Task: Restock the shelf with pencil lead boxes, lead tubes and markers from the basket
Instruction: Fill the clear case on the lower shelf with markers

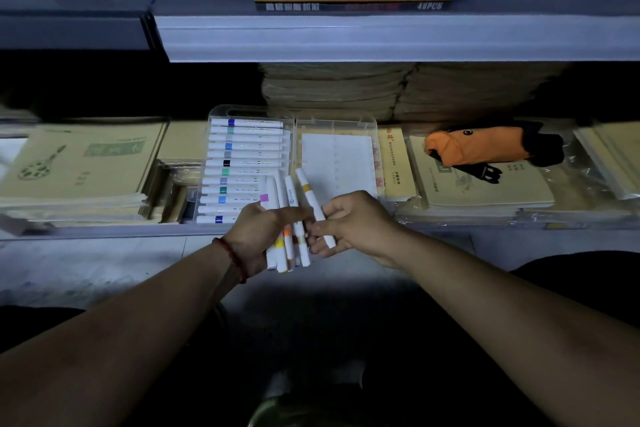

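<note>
Dim shelving faces you, with notebooks stacked along the lower shelf and an open clear case set among them. Your left hand is curled round a bundle of markers, fanned upright so each can be drawn off singly. Your right hand pinches one yellow-banded marker just beside the bundle, probably bound for the case, whose left half already holds a tidy row. Its right half shows only a white sheet.

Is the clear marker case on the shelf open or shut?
Open. The marker case lies spread flat, markers uncovered in its left half.
</note>
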